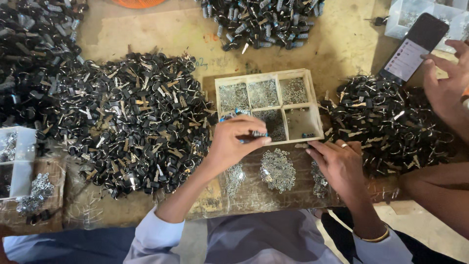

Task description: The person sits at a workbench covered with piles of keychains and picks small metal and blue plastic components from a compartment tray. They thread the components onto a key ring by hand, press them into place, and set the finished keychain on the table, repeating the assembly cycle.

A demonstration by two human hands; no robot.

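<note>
My left hand (237, 142) is pinched on a small blue and silver key part (258, 133), held just over the front edge of a pale wooden tray (312, 102) with several compartments of tiny silver pieces. My right hand (339, 164) lies palm down to the right of it, fingertips at the tray's front right corner, touching small silver parts on the board; whether it grips one I cannot tell. Loose heaps of little silver rings (277, 168) lie between my hands.
A big pile of black key parts (132, 117) fills the left, another pile (391, 122) the right, a third (264, 22) at the top. Another person's hand (447, 83) holds a phone (414, 48) at the right. A white tray (19, 161) sits far left.
</note>
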